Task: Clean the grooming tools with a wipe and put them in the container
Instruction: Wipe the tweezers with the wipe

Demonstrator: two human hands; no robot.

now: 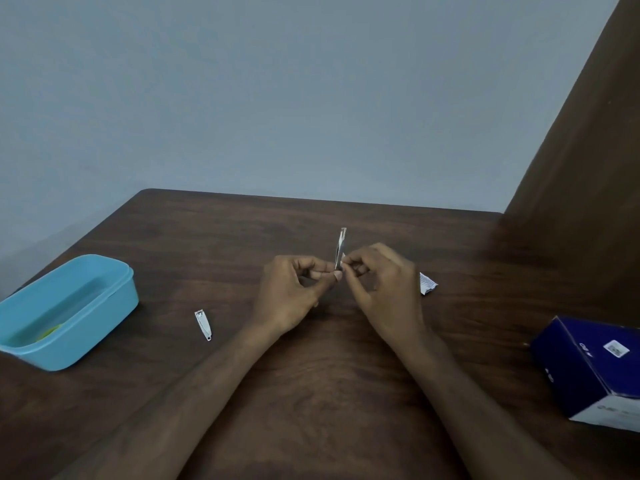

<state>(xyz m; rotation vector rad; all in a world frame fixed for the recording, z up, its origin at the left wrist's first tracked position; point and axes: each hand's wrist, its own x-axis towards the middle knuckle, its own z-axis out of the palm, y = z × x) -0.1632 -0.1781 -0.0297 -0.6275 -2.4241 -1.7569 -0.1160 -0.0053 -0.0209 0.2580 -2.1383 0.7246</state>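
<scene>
Fingers (329,271) of both hands pinch the upright tweezers (340,249) at mid-bench (311,393). A tub (104,306) sits at the left edge, clippers (203,325) beside it.

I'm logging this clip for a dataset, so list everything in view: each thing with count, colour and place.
tweezers: one, silver, upright between both hands, mid-table
nail clipper: one, silver, flat on the table, left of the hands
container: one, light blue, open, table's left edge; something yellow-green inside
sachet: one, white, printed, behind the right hand
box: one, dark blue and white, table's right edge
table: one, dark brown wood
left hand: pinches the tweezers' lower end
right hand: pinches the tweezers
</scene>
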